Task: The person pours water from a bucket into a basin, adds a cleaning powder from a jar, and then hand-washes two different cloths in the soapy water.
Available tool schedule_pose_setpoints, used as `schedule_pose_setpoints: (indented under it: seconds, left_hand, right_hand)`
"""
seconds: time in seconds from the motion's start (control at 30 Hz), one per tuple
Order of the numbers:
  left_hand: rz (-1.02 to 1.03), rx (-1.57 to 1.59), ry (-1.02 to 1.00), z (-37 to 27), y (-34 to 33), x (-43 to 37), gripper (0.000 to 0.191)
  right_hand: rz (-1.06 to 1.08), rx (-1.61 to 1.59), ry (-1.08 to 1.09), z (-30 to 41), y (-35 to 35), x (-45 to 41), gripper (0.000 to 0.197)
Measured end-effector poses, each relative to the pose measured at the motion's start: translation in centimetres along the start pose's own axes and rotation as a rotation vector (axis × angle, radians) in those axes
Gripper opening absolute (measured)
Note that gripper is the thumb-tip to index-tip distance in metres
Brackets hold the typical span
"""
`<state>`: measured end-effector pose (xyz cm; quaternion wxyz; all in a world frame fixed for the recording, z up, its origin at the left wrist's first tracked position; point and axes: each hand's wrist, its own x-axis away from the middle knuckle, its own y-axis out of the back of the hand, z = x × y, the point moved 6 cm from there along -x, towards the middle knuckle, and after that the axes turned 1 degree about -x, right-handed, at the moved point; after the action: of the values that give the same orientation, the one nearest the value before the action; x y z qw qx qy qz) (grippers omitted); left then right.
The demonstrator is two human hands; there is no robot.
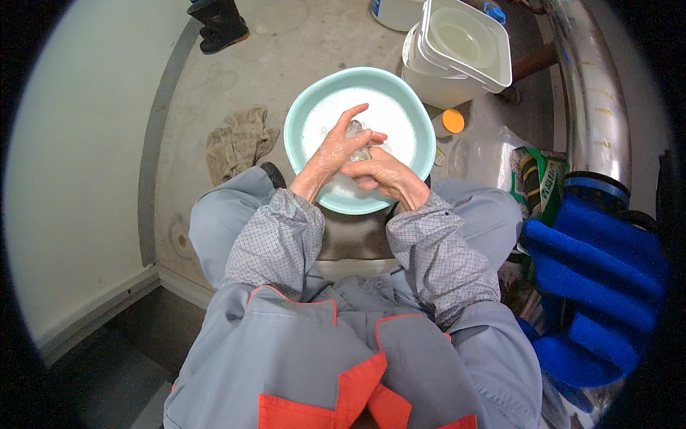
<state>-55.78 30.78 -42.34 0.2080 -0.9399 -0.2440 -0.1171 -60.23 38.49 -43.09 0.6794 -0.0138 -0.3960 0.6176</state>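
Observation:
A pale turquoise plastic basin [423, 118] stands on the floor between the person's knees, with white suds [394, 115] in it. Over the suds my left hand [337, 147] lies against a small clear, glass-like object [358, 153], its index finger stretched out. My right hand [383, 171] curls around the lower side of the same object, close against my left hand. The fingers cover much of the object, so its exact kind cannot be told. Both hands are wet, and patterned sleeve covers reach to the wrists.
A crumpled beige cloth [238, 142] lies left of the basin. At the upper right stand white plastic buckets [445, 88], one holding liquid, near an orange lid [453, 121]. Clear plastic wrapping [482, 155], a metal pipe [600, 107] and blue fabric [595, 268] are at the right; black boots [220, 27] stand at the upper left.

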Motion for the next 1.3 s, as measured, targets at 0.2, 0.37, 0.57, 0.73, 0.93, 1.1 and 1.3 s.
schedule_pose_setpoints:
  seconds: [0.2, 0.37, 0.57, 0.73, 0.93, 1.1, 1.3]
  left_hand:
    - [-0.178, 0.031, -0.031, 0.4, 2.0, -0.5, 0.033]
    - [-0.354, 0.011, -0.038, 1.0, 1.9, -0.8, 0.026]
    - [-0.494, 0.099, 0.002, 3.0, 3.9, -0.3, 0.030]
    - [-0.367, 0.142, 0.072, 1.7, 3.2, -0.7, 0.048]
    - [-0.498, -0.431, 0.111, -0.3, 6.1, 0.9, 0.063]
    - [-0.469, -0.050, -0.026, -0.7, 5.6, 0.8, 0.056]
    - [-0.263, -0.078, 0.100, -1.7, 4.2, 1.6, 0.064]
  right_hand:
    - [-0.121, 0.005, 0.014, -0.2, -1.2, -1.3, 0.057]
    - [-0.348, 0.573, 0.334, -2.6, 1.3, -4.4, 0.054]
    - [-0.445, 1.020, 0.205, -2.0, -0.7, -3.5, 0.059]
    - [-0.585, 0.667, 0.520, 0.2, 0.4, -1.1, 0.051]
    - [-0.656, -0.011, 0.461, 1.6, 3.9, 2.0, 0.030]
    - [-0.502, 0.232, 0.487, 2.1, 0.7, 1.1, 0.048]
    - [-0.741, -0.063, 0.644, 3.1, 2.9, 2.9, 0.018]
